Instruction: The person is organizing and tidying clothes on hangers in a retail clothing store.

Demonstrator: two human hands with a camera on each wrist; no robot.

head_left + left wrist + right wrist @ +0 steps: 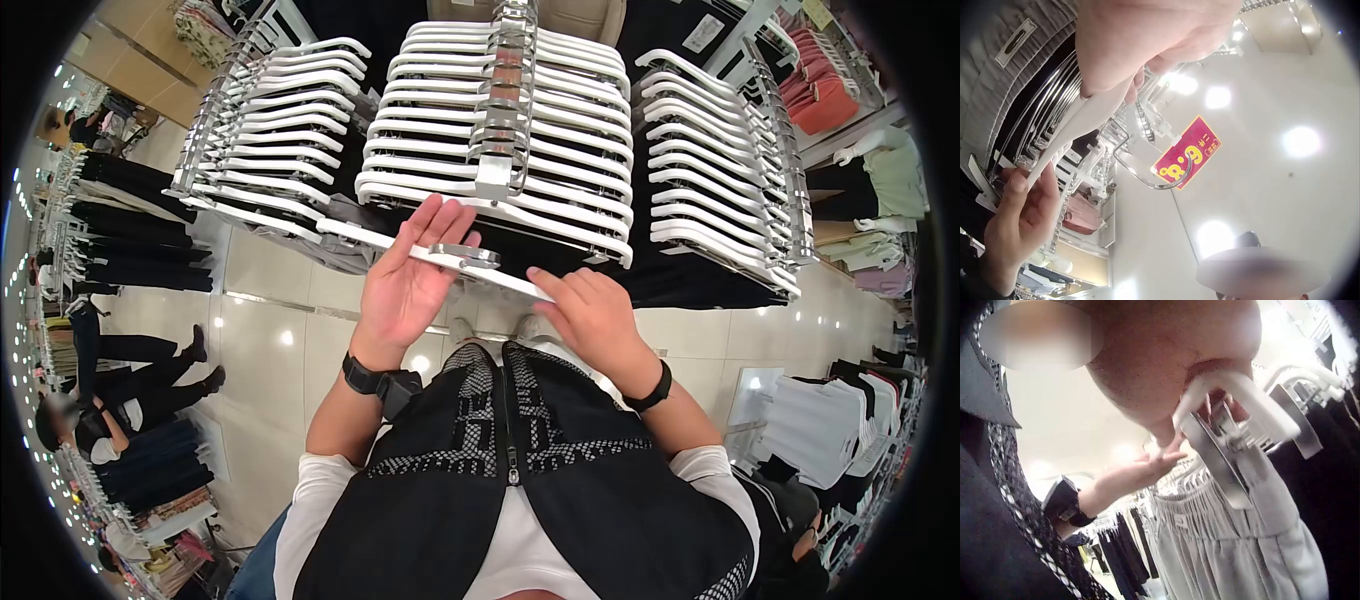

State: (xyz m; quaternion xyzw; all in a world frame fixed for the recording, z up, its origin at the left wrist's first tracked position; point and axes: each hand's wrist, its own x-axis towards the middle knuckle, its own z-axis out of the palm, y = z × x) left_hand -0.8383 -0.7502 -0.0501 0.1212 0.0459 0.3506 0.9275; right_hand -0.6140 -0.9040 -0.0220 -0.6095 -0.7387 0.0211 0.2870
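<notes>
A white clip hanger [500, 279] slants across the front of the rack, its metal hook [1154, 181] showing in the left wrist view. My right hand [590, 310] pinches its right end between thumb and fingers. Across the hanger's middle lies my left hand [410, 290], palm up, with fingers straight. The right wrist view shows a metal clip [1216, 459] at the hanger's end by my right hand. Light grey trousers [1210, 550] with a gathered elastic waist hang there. Their waistband [997, 94] also appears in the left wrist view.
Rows of white hangers [400, 145] with dark garments fill the rack ahead, with side rows left [290, 140] and right [710, 190]. A red price sign [1189, 153] hangs above. Dark trousers [140, 235] hang far left, near a person [130, 400]. White tops [810, 425] hang at right.
</notes>
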